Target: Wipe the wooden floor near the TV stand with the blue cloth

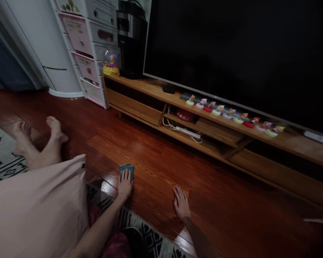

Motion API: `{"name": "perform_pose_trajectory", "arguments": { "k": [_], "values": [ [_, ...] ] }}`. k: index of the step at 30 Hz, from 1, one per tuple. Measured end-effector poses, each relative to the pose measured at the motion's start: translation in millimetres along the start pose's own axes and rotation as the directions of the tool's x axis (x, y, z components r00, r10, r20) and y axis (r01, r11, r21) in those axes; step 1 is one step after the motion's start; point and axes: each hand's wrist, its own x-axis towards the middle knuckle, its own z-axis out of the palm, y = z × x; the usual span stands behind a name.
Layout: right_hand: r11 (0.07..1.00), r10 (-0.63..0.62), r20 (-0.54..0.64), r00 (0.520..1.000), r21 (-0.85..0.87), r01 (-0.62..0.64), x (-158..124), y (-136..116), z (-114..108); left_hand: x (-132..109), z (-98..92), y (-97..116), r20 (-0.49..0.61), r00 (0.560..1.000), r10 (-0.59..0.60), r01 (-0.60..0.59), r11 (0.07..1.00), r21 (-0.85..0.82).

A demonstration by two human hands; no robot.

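Note:
On the wooden floor (pixel 148 168), a small spread of blue-backed playing cards (pixel 126 167) lies under my left hand (pixel 125 184). The fingers of that hand stretch flat over the cards, pressing on them from above. To the right, my right hand (pixel 181 202) rests on the bare boards with its fingers stretched out and holds nothing. A gap of floor separates it from the cards. How many cards there are cannot be made out, since my fingers cover part of them.
A long wooden TV stand (pixel 156 91) carries a large dark television (pixel 237 53) and a row of small figurines (pixel 220 109). A power strip (pixel 188 132) sits on its shelf. At left are a pink pillow (pixel 40 208), bare feet (pixel 55 130) and a patterned rug (pixel 153 236).

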Motion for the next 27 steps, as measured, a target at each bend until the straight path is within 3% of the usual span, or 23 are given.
{"name": "perform_pose_trajectory", "arguments": {
  "k": [2,5,13,16,18,20,24,27],
  "values": [
    [1.0,-0.007,-0.002,1.0,0.002,0.007,0,0,-1,2,-0.7,-11,0.001,1.0,0.0,0.0,1.0,0.024],
    [1.0,-0.016,-0.011,1.0,-0.002,0.016,0,0,-1,-4,1.2,-7,0.031,0.999,0.027,-0.029,0.997,0.065],
    [1.0,-0.019,-0.011,1.0,-0.02,0.019,0,0,-1,-56,41.7,74,0.066,0.947,0.313,-0.313,0.95,-0.006],
    [1.0,-0.01,-0.001,1.0,-0.018,0.01,0,0,-1,-59,47.5,86,0.044,0.914,0.404,-0.401,0.914,-0.057],
    [1.0,-0.004,-0.002,1.0,-0.019,0.004,-1,1,0,-49,42.8,77,0.018,0.898,0.44,-0.437,0.895,-0.093],
    [1.0,-0.002,-0.008,1.0,-0.02,0.001,-1,1,1,-32,33.7,57,-0.009,0.914,0.405,-0.403,0.909,-0.108],
    [1.0,-0.01,-0.014,1.0,-0.021,0.01,-1,2,1,2,16.1,0,-0.041,0.99,0.137,-0.14,0.986,-0.095],
    [1.0,-0.007,-0.004,1.0,-0.02,0.007,0,1,1,14,11.1,-39,-0.093,0.992,-0.085,0.077,0.993,-0.087]
  ]
}}
